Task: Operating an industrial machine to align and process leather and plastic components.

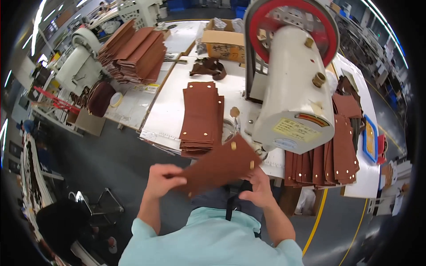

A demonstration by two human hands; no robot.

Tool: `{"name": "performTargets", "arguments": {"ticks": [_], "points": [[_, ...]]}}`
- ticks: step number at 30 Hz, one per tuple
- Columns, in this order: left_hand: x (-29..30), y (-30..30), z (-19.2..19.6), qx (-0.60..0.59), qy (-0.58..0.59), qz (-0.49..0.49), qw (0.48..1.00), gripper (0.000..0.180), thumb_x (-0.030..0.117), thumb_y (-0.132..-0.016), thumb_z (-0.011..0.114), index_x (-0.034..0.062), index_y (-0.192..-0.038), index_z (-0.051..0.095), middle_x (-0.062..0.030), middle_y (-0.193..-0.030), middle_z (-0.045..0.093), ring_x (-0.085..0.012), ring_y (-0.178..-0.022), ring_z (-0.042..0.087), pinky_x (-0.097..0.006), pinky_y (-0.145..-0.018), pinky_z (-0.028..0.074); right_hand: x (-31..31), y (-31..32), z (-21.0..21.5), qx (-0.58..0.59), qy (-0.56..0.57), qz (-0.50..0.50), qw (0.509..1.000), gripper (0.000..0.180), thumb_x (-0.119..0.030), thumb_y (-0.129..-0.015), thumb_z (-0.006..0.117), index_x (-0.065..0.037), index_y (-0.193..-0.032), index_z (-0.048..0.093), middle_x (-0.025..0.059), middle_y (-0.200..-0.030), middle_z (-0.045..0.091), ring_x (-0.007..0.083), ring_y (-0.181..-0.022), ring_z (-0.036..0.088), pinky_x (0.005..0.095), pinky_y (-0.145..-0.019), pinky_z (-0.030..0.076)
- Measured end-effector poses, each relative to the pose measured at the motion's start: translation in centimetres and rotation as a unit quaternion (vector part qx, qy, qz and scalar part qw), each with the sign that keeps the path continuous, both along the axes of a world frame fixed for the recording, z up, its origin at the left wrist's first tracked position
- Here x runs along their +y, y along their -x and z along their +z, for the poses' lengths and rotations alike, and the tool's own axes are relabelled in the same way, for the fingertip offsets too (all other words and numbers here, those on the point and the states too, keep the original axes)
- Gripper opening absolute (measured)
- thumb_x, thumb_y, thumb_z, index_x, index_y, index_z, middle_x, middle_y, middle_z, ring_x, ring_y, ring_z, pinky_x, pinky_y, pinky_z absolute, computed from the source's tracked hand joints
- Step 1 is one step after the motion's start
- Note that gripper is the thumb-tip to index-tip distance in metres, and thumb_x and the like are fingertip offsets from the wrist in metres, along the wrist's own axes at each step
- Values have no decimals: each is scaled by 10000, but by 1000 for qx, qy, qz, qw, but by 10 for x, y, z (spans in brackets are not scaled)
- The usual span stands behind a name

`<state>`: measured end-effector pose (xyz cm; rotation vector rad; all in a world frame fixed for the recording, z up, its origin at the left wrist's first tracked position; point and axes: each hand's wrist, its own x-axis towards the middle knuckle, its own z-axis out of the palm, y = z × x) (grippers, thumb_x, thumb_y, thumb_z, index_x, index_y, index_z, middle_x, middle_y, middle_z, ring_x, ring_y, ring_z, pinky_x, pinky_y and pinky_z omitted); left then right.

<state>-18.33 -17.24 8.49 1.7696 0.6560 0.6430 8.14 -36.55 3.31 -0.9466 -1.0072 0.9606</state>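
A brown leather panel (222, 166) with gold-coloured metal studs near its corners is held aslant in front of my body, over the table's near edge. At its left end my left hand (163, 179) pinches the edge between thumb and fingers. My right hand (258, 188) grips the right lower side, its fingers partly hidden behind the leather. Just beyond the held piece stands a stack of similar studded panels (202, 111). The rounded white head of a machine (297, 88) with a red-rimmed wheel (332, 35) rises on the right; its working tip is mostly hidden by the head.
Overlapping studded panels (317, 164) lie right of the machine, near a blue tray (370, 137). Plain brown pieces (137, 53) are piled at the far left. A cardboard box (224, 46) and dark leather scraps (208, 68) sit toward the back. A stool (104, 204) stands on the left floor.
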Motion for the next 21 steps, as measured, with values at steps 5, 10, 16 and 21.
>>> {"name": "performTargets", "arguments": {"ticks": [5,10,16,21], "points": [[-17,4,-13,13,130,-98,987,209,8,-732,860,-19,-921,775,-66,-789,741,-84,-697,662,-240,-618,522,-22,-19,23,-93,69,43,992,778,-60,-783,864,-8,-1451,469,105,-1185,695,161,-1074,655,320,-898,540],[-19,-24,-1,35,245,-129,960,252,30,-825,785,10,-1074,757,-88,-922,750,-81,-820,659,-246,-724,524,-50,-25,44,81,146,-150,975,642,112,-811,748,20,-1399,508,151,-1115,707,203,-1021,692,331,-866,591],[1,-73,-3,-89,341,-390,851,597,268,-778,858,-15,-1268,666,-117,-1154,721,-179,-1004,694,-312,-900,543,-91,-27,5,139,329,-85,930,383,35,-884,713,30,-1259,632,105,-1059,711,141,-966,693,283,-800,583],[-16,-102,1,78,269,-374,884,362,159,-819,819,25,-1146,738,-75,-1131,718,-143,-990,679,-304,-857,547,-98,-13,-14,-21,336,31,941,412,-133,-934,687,4,-1316,614,109,-1251,660,202,-1132,628,355,-964,509]]}}
